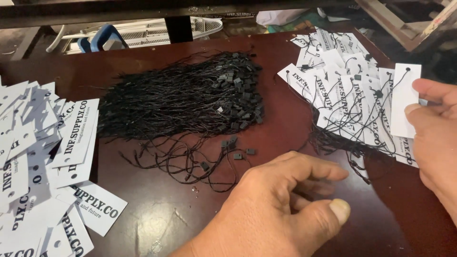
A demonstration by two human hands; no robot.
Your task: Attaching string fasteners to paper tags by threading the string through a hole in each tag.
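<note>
The right hand [435, 138] pinches a blank white tag [404, 100] above the strung tags [347, 95] at the desk's [285, 128] right. The left hand [276, 204] hovers half-curled, grip empty, near the black strings [181, 100].

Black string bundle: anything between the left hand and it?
Nothing solid. The left hand hovers over bare brown table, and only a few loose strings with small black clasps lie between it and the black string bundle. The right hand holds a white tag off to the side.
</note>
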